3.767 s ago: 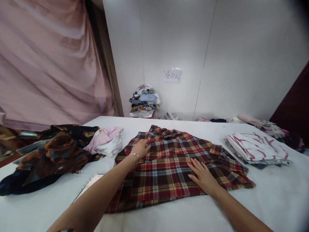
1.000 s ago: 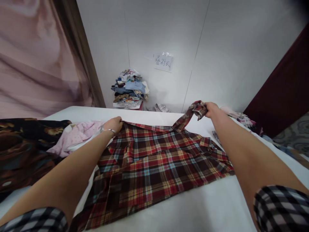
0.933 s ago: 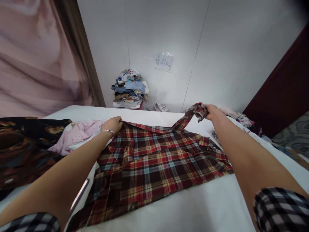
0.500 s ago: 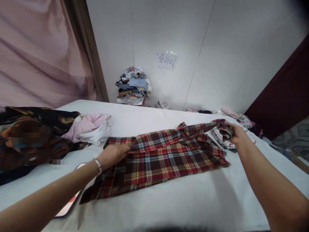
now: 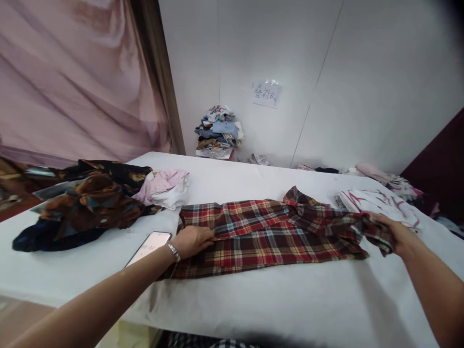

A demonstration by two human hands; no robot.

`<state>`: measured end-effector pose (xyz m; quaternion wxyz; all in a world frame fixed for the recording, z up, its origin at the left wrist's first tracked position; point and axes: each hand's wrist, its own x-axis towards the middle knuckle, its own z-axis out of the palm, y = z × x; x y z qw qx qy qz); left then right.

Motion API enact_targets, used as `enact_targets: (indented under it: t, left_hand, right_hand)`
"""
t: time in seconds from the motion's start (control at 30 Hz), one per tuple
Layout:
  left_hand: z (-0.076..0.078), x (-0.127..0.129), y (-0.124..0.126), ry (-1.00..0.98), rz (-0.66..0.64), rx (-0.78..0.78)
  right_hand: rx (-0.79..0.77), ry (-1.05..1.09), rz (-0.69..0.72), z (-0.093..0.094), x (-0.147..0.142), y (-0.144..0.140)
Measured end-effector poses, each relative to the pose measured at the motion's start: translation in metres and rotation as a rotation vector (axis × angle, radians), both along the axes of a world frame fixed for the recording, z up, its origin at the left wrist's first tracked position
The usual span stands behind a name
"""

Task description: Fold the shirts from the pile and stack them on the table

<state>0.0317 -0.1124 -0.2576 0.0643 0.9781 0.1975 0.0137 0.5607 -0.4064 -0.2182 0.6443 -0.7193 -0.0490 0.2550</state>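
Note:
A red, brown and cream plaid shirt [image 5: 261, 237] lies lengthwise across the white table, its collar [image 5: 292, 195] toward the upper right. My left hand [image 5: 192, 240], with a bracelet at the wrist, is closed on the shirt's folded-over edge near its left end. At the right end, my right hand [image 5: 395, 234] grips a sleeve [image 5: 379, 232] by the cuff and holds it stretched out to the right. Beside my left forearm lies a phone [image 5: 154, 241] with its screen lit, partly covered by the arm.
A heap of dark patterned clothes [image 5: 97, 203] lies at the left, beside a pink and white garment [image 5: 165, 188]. A folded white garment [image 5: 377, 203] sits at the right. Behind the table are a clothes stack [image 5: 219, 130] and a handwritten sign [image 5: 267, 93] on the wall [image 5: 253, 43].
My right hand has brought the sleeve lower and toward me, uncovering more of the white folded garment. My left hand keeps its hold on the shirt. The view has swung left.

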Motion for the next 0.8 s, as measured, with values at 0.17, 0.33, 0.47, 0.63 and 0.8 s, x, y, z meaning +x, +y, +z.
enact_targets:
  t: [0.17,0.33,0.47,0.63,0.8]
  left_hand:
    - [0.018,0.007,0.033,-0.193,0.272,-0.140]
    - [-0.001,0.032,0.097,-0.226,0.433,-0.087]
    - [-0.019,0.050,0.120,-0.084,0.484,-0.084]
    - [-0.005,0.048,0.119,0.008,0.476,-0.179]
    - [0.012,0.033,0.131,-0.065,0.568,-0.216]
  right_hand:
    - [-0.489,-0.537,0.170,-0.010,0.005,0.028]
    - [-0.376,-0.817,0.349,0.005,-0.014,0.112]
    - [-0.501,-0.861,0.457,-0.008,-0.021,0.183]
    - [-0.606,-0.835,0.465,-0.034,-0.007,0.230]
    - [-0.688,-0.847,0.318,-0.040,0.020,0.219]
